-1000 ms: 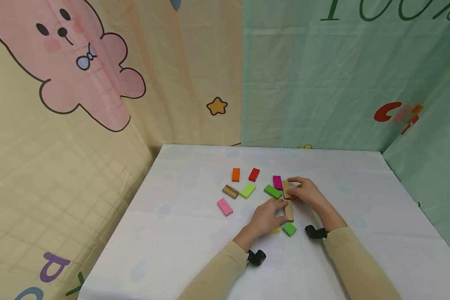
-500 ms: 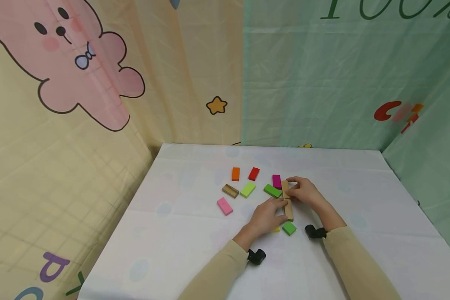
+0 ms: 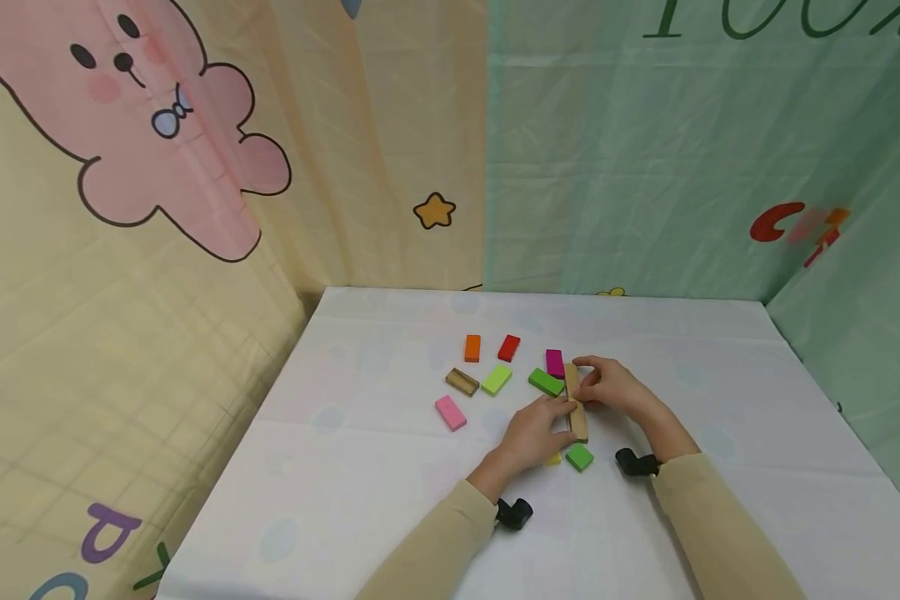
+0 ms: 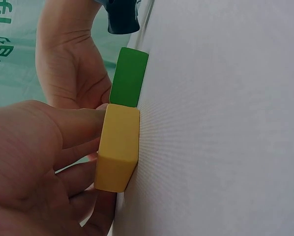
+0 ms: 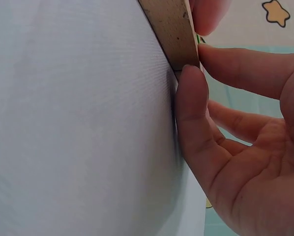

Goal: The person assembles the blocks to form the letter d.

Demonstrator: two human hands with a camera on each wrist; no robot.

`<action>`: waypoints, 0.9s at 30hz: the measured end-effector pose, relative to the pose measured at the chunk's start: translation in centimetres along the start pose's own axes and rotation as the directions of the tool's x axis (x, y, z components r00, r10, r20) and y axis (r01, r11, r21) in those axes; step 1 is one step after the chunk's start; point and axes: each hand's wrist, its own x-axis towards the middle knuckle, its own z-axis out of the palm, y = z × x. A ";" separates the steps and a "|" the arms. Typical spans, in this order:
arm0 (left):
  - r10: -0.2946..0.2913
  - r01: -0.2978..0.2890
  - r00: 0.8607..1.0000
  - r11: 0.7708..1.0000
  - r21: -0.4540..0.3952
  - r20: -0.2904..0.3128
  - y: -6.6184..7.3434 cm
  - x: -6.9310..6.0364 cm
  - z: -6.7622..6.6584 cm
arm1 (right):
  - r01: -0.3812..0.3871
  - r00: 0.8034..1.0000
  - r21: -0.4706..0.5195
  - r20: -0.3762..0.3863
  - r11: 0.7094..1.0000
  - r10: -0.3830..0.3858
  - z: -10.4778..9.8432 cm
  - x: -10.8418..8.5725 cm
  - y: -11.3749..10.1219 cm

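In the head view, two plain wooden blocks lie end to end in a line on the white-covered table. My left hand [image 3: 532,435] holds the near wooden block [image 3: 579,425] between thumb and fingers. At the far wooden block [image 3: 572,379], my right hand [image 3: 618,392] grips the side with its thumb and fingers. The right wrist view shows a wooden block [image 5: 170,29] with the right thumb at its end. A yellow block [image 4: 118,142] and a green block [image 4: 130,76] stand close by the left hand in the left wrist view.
Left of the hands lie a magenta block [image 3: 554,363], a green block [image 3: 546,382], a lime block [image 3: 497,380], a brown block [image 3: 462,382], a pink block [image 3: 451,412], an orange block [image 3: 472,348] and a red block [image 3: 508,347]. Printed curtains [image 3: 607,167] hang behind the table.
The far wooden block has come towards the near one, and the small gap between their ends has closed. My right hand has shifted slightly nearer; the left hand stays put.
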 end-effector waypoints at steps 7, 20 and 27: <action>-0.003 0.003 1.000 1.000 0.001 -0.006 0.0 0.1 0.1 | -0.004 1.000 0.005 0.005 1.000 0.004 -0.1 0.0 0.2; 0.000 0.000 1.000 1.000 -0.005 -0.003 0.3 0.1 0.0 | -0.007 1.000 -0.008 -0.001 1.000 0.007 -0.4 -0.3 -0.1; -0.023 0.023 1.000 1.000 -0.009 -0.002 0.3 -0.2 -0.2 | 0.009 1.000 -0.022 0.003 1.000 -0.009 -0.4 -0.3 -0.3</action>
